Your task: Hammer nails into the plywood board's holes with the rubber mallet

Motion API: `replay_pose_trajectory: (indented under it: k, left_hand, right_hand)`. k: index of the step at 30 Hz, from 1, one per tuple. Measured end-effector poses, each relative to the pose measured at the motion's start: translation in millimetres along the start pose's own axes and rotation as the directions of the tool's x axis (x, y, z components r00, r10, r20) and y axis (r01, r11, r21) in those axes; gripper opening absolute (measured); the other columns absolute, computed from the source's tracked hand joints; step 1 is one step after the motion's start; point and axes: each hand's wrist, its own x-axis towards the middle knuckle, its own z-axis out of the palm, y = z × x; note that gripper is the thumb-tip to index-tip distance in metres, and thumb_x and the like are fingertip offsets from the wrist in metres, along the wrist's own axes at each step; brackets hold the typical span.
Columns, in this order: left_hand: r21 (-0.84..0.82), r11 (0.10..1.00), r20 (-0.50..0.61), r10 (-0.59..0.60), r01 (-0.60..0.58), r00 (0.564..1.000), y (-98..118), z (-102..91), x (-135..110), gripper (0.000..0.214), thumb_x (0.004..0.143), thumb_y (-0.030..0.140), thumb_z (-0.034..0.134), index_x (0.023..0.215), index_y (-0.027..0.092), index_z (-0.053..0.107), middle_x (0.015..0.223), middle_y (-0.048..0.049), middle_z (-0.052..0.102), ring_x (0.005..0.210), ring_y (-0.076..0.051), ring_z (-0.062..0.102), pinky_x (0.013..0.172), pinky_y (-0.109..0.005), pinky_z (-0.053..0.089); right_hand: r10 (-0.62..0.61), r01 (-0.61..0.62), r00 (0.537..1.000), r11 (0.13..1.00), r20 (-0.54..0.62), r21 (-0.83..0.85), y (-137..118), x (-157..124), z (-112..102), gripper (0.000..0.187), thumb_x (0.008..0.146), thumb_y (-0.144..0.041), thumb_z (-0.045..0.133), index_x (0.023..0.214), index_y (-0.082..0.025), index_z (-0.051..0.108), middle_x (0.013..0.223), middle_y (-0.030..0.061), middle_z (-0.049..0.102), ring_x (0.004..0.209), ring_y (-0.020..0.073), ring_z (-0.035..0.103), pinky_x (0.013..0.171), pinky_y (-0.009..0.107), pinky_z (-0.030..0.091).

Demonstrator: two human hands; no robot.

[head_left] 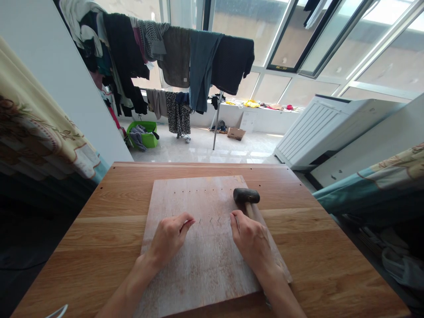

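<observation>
A whitish wooden board [195,265] lies on the table in front of me. Several thin nails [211,220] stand in a row across its middle, and a row of small dark holes or nail heads runs along its far part. My left hand [172,234] is pinched closed at the left of the nails. From the right, my right hand [251,236] pinches close beside the rightmost visible nail. Whatever sits between the fingertips of either hand is too small to make out. Beyond my right hand, a rubber mallet [247,195] with a black head rests on the board's right edge, its handle partly hidden.
The wooden table [318,247] extends around the board. Past its far edge, clothes [202,66] hang on a rack above a tiled floor, with a green basket [150,140] and a cardboard box [236,133] below. Curtains [46,115] flank the table; a white washboard-like cabinet [308,123] stands at right.
</observation>
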Motion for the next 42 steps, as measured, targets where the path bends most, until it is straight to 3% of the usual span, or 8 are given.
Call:
replay_pose_trajectory:
  k: [13, 24, 31, 35, 42]
  left_hand:
    - [0.085, 0.994, -0.04, 0.069, -0.066, 0.997, -0.2, 2.0, -0.4, 0.031, 0.106, 0.028, 0.048, 0.084, 0.017, 0.066, 0.063, 0.0, 0.07, 0.051, -0.012, 0.064, 0.053, -0.023, 0.044]
    - [0.063, 0.998, -0.013, -0.01, 0.011, 1.0, 2.5, 2.0, -3.0, 0.025, 0.105, 0.029, 0.051, 0.09, 0.018, 0.068, 0.067, 0.0005, 0.072, 0.055, -0.013, 0.066, 0.056, -0.023, 0.044]
    - [0.033, 0.997, 0.017, -0.072, 0.071, 0.997, 3.1, -3.3, -1.4, 0.026, 0.102, 0.037, 0.053, 0.098, 0.019, 0.072, 0.054, 0.0067, 0.051, 0.045, -0.01, 0.05, 0.05, -0.021, 0.036]
    - [0.011, 0.993, 0.028, -0.115, 0.115, 0.993, 2.5, -3.3, -2.9, 0.027, 0.102, 0.038, 0.053, 0.096, 0.019, 0.072, 0.055, 0.0072, 0.048, 0.046, -0.01, 0.048, 0.05, -0.021, 0.035]
    - [0.021, 0.998, -0.007, -0.051, 0.051, 0.999, 4.0, -2.8, -0.9, 0.031, 0.104, 0.035, 0.05, 0.086, 0.019, 0.069, 0.056, 0.0059, 0.055, 0.047, -0.009, 0.05, 0.051, -0.02, 0.037]
  right_hand:
    - [0.005, -0.005, 1.0, 1.0, -0.001, -0.002, 0.6, -0.2, 2.7, 0.049, 0.112, -0.037, 0.029, 0.084, -0.019, 0.065, 0.064, 0.0032, 0.072, 0.055, 0.0209, 0.071, 0.056, 0.031, 0.033]
    - [-0.005, 0.005, 1.0, 1.0, -0.006, 0.006, -0.3, 1.3, -0.5, 0.047, 0.112, -0.034, 0.03, 0.086, -0.019, 0.067, 0.065, 0.0035, 0.073, 0.055, 0.0201, 0.072, 0.055, 0.03, 0.033]
    - [-0.009, 0.009, 1.0, 1.0, -0.018, 0.012, -1.2, 2.1, -2.3, 0.046, 0.112, -0.032, 0.031, 0.086, -0.018, 0.067, 0.065, 0.0037, 0.074, 0.056, 0.0198, 0.073, 0.055, 0.03, 0.033]
    - [-0.012, 0.012, 1.0, 1.0, -0.019, 0.014, -1.5, 2.8, -3.7, 0.046, 0.112, -0.031, 0.031, 0.086, -0.018, 0.068, 0.064, 0.0043, 0.074, 0.055, 0.0195, 0.072, 0.055, 0.03, 0.033]
    - [-0.006, 0.006, 1.0, 1.0, -0.009, 0.011, -1.0, 2.5, -3.8, 0.048, 0.112, -0.032, 0.03, 0.086, -0.018, 0.067, 0.064, 0.0037, 0.073, 0.055, 0.0195, 0.072, 0.054, 0.031, 0.033]
